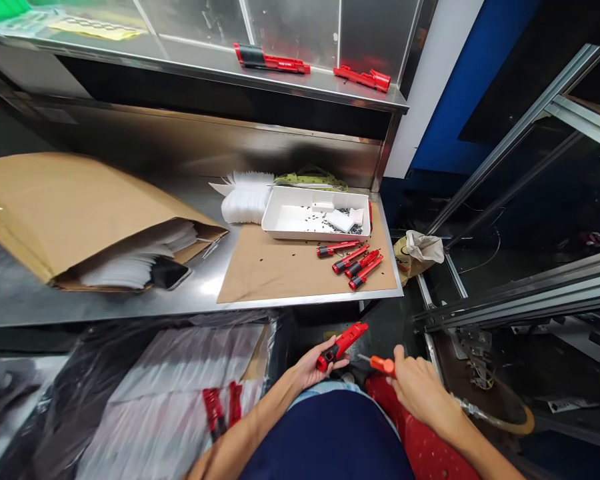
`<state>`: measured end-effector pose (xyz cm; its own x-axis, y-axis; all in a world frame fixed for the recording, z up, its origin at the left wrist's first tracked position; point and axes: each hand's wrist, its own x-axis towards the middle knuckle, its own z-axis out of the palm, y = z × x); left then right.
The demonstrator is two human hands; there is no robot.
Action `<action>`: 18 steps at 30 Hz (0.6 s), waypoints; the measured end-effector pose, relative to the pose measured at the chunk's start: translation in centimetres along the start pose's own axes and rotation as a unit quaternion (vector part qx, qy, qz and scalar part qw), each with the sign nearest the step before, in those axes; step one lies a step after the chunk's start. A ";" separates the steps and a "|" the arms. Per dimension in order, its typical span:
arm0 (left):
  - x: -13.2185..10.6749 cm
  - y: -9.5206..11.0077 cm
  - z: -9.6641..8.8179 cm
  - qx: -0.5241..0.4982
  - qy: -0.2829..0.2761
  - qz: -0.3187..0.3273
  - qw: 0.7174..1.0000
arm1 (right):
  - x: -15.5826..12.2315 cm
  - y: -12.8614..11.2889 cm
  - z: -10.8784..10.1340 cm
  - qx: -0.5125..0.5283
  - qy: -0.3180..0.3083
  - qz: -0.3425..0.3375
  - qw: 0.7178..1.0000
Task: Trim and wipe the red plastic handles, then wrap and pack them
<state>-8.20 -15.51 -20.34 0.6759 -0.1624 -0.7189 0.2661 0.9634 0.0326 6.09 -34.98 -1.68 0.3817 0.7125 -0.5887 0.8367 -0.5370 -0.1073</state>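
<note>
My left hand (314, 365) is closed round a red and black tool body (341, 344), held low in front of my lap, its tip pointing up to the right. My right hand (420, 387) grips a screwdriver with an orange handle (383, 364), whose thin shaft points left toward the red piece. The two hands are a short gap apart. Several more red and black pieces (353, 260) lie on the brown mat (280, 267) on the steel bench, beside a white tray (290, 227) holding small dark screws.
An open cardboard box (65, 213) with white sheets lies on the bench's left. Two red pieces (273, 60) rest on the upper shelf. A plastic-lined bin (170, 393) below holds two red items. Metal rails (520, 133) and a hose (505, 420) stand at right.
</note>
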 end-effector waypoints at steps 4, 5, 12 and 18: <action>-0.2 -0.1 0.2 0.003 0.025 0.009 1.000 | 0.7 -0.1 0.1 0.009 0.005 0.012 1.000; -0.3 -0.1 0.3 0.007 0.029 0.010 0.999 | 0.9 -0.2 0.3 0.011 0.009 0.020 1.000; -2.4 0.2 0.5 0.057 0.029 0.031 0.997 | 5.5 3.1 2.3 0.064 0.053 0.085 0.993; -6.6 0.1 -0.1 0.132 -0.007 0.147 0.980 | 9.6 9.8 5.7 0.205 0.120 0.105 0.966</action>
<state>-12.71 -14.30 -15.62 0.7587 0.1087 -0.6423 0.2265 0.8805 0.4165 15.70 -35.99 -12.98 0.6472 0.6267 -0.4342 0.5239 -0.7793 -0.3438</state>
